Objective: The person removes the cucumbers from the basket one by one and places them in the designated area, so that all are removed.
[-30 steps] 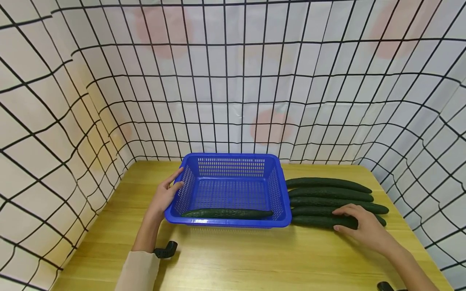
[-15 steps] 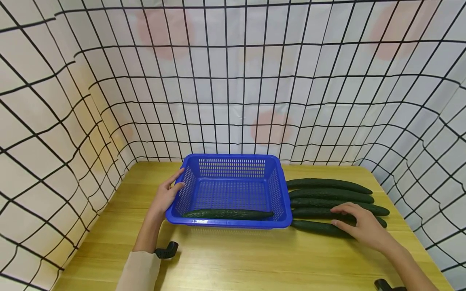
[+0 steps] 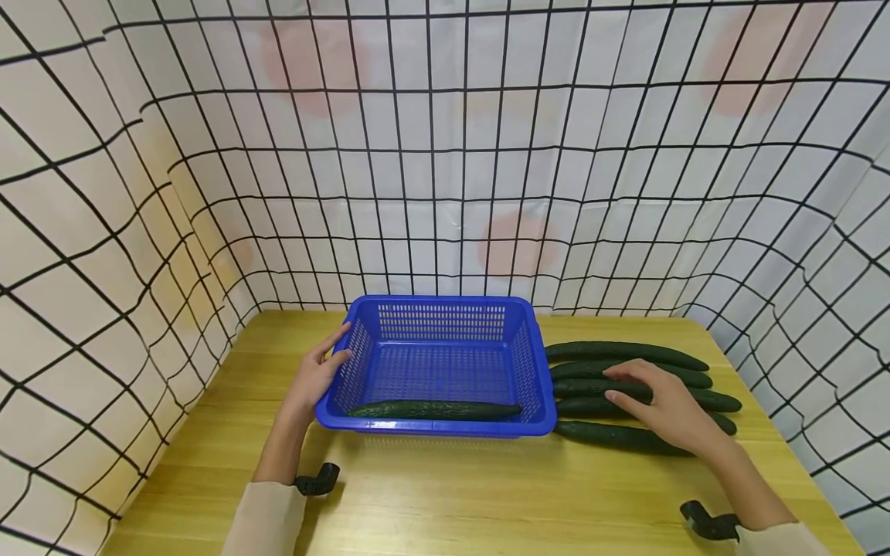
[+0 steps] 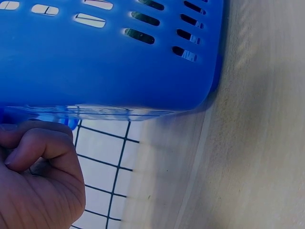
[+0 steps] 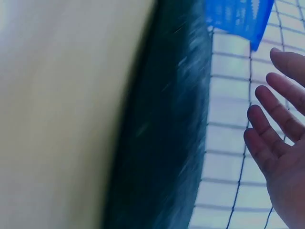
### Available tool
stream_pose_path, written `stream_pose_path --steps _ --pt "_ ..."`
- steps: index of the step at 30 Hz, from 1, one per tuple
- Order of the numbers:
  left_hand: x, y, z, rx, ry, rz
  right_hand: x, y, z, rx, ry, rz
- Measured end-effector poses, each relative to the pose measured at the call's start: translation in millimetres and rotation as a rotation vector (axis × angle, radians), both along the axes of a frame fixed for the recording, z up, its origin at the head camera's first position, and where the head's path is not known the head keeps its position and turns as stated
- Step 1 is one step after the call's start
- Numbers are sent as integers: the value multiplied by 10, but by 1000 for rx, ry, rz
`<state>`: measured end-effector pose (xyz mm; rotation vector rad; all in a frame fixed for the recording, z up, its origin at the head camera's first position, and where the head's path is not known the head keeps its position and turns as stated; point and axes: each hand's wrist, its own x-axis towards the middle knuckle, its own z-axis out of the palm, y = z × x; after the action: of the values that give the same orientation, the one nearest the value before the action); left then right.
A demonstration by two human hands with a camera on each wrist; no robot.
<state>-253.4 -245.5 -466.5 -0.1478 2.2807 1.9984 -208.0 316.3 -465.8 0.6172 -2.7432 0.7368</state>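
A blue plastic basket (image 3: 436, 427) stands mid-table, with one cucumber (image 3: 434, 409) lying along its near side. My left hand (image 3: 311, 384) grips the basket's left rim; in the left wrist view the fingers (image 4: 52, 143) are curled beside the blue wall. Several cucumbers lie to the basket's right, the nearest cucumber (image 3: 615, 436) angled slightly apart from the others. Above the middle of this group hovers my right hand (image 3: 670, 409), thumb and fingers apart. In the right wrist view that hand (image 5: 283, 129) holds nothing, and a dark cucumber (image 5: 162, 119) fills the centre.
The wooden table (image 3: 445, 502) extends in front of the basket. White sheeting behind a black wire grid (image 3: 455, 170) encloses the back and both sides. A small black device (image 3: 317, 479) sits on the left wrist, and another black device (image 3: 709, 521) on the right.
The nearest cucumber's right end has swung toward the front, away from the row. After that my right hand has moved left and farther back over the row. The left hand stays at the rim.
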Motion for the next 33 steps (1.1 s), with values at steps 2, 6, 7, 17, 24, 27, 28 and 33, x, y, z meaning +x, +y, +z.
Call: stream_pose_path --steps 2,6,7,17,24,27,28,33 --pt "-12 -11 -18 3 -2 -1 -52 -107 43 -20 -2 15" --pt "-7 -10 -25 4 -5 -7 -138 -300 124 -58 -20 49" --pt "-4 -8 -24 4 -4 -8 -156 -346 142 -64 -24 60" --pt "20 4 19 -2 10 -13 -292 -837 344 -134 -70 156" --pt "17 -5 13 -13 3 -15 -354 -1164 429 -136 -82 218" --pt "4 -12 1 -13 2 -15 -383 -1286 441 -142 -99 247" --pt "-1 -14 -3 -13 2 -13 -392 -1322 442 -148 -107 256" --pt "-21 -17 1 -11 -8 -10 -421 -1488 427 -165 -133 282"
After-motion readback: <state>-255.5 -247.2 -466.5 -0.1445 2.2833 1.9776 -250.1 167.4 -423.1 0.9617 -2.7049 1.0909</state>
